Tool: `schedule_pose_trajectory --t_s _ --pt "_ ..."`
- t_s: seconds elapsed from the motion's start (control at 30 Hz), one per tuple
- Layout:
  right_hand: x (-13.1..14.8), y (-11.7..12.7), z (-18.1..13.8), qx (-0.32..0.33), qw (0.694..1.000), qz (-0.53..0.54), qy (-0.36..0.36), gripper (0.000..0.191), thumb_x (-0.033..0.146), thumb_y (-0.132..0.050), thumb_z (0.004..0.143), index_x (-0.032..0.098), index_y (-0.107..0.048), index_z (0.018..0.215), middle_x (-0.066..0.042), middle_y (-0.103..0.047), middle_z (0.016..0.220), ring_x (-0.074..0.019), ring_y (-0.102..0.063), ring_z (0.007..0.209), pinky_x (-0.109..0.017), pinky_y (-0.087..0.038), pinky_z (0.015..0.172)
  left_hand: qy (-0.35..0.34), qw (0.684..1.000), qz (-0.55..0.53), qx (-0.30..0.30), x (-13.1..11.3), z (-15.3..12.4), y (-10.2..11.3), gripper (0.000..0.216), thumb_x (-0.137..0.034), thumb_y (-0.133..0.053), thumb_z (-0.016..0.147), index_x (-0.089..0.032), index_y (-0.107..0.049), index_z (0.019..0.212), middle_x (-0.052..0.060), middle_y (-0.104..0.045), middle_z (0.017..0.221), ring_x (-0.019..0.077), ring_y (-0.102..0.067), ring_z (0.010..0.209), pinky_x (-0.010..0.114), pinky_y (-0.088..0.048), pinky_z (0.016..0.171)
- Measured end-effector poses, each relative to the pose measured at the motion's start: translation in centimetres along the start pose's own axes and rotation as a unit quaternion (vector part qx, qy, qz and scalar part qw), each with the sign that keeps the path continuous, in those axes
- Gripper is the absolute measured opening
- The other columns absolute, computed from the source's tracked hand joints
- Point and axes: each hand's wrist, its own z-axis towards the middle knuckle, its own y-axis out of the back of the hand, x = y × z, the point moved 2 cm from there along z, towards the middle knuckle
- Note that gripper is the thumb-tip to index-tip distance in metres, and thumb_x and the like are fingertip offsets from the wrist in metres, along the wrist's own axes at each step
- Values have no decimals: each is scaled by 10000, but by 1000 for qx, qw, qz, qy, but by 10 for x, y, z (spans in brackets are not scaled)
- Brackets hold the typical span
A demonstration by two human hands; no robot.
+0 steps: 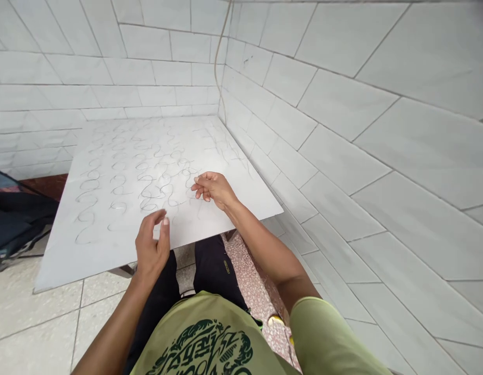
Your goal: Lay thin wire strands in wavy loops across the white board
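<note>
A white board lies before me, its surface covered with rows of thin, dark, curly lines; whether they are drawn marks or loose strands I cannot tell. Over its front edge is my left hand, fingers bent and the thumb tip close to the index fingertip in a pinch. Farther right, my right hand hovers above or rests on the board near the curly lines, thumb and index finger pressed together and the other fingers curled. Anything thin in either pinch is too fine to make out.
Tiled walls meet in a corner behind and right of the board. A cable hangs there. At left is a dark folded item on a frame. Below are a speckled ledge and the tiled floor.
</note>
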Motion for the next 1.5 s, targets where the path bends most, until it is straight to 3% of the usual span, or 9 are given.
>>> schedule_pose_trajectory --t_s 0.17,0.57,0.73,0.8,0.87,1.0,1.1,1.23,1.5 --pt "-16 -25 -33 33 997 67 4 359 439 -846 788 187 -593 827 -70 -779 832 -143 -701 574 -183 -351 366 142 961 -221 84 -27 28 -5 402 -495 -694 934 -191 -732 1194 125 -760 1188 274 -675 1172 407 -472 1072" --pt "-37 -42 -79 14 991 134 -19 389 473 -853 752 229 -558 817 11 -712 764 -106 -609 563 -187 -322 394 333 783 -480 213 -7 25 0 221 -353 -845 825 -149 -757 824 37 -720 765 166 -699 800 365 -518 967" --pt "-38 -36 -91 27 999 -31 22 382 577 -719 874 238 -550 823 -10 -697 769 -135 -602 570 -234 -376 436 348 761 -485 253 -4 23 6 227 -351 -828 840 -142 -746 814 16 -628 633 165 -655 700 329 -530 803" --pt "-33 -30 -100 -44 972 -203 111 360 572 -652 938 238 -563 836 -31 -686 782 -169 -628 657 -287 -484 558 350 767 -481 243 -4 24 10 224 -347 -829 841 -141 -745 809 9 -611 625 154 -634 678 317 -523 778" --pt "-24 -28 -111 -101 893 -368 237 298 514 -630 978 229 -598 897 -76 -696 881 -227 -657 842 -376 -549 761 353 771 -473 238 -4 25 13 226 -341 -837 833 -139 -744 795 8 -608 630 146 -622 668 317 -522 777" --pt "-11 -37 -116 26 730 -546 411 212 325 -558 1044 193 -631 1193 -157 -667 1254 -297 -577 1239 -510 -456 1086 353 777 -457 249 -7 28 18 238 -342 -854 816 -131 -751 778 17 -619 644 150 -626 676 327 -528 787" --pt "-12 -39 -106 92 670 -586 446 239 200 -455 1074 217 -634 1232 -99 -692 1122 -243 -610 1131 -524 -361 1185 356 775 -449 266 -8 27 19 244 -352 -863 804 -129 -765 791 23 -622 623 162 -631 665 334 -528 758" --pt "-20 -38 -97 121 671 -585 440 218 187 -471 1072 236 -683 1096 -27 -634 808 -200 -590 851 -428 -432 1078 363 768 -450 276 -4 24 19 252 -357 -876 789 -130 -767 797 32 -647 635 156 -630 630 334 -525 733" --pt "-21 -48 -105 64 726 -554 402 325 262 -407 1104 220 -713 1001 -11 -663 719 -166 -565 675 -402 -409 1089 384 739 -471 291 0 20 16 287 -393 -874 792 -132 -755 774 10 -614 589 129 -608 562 307 -537 672"
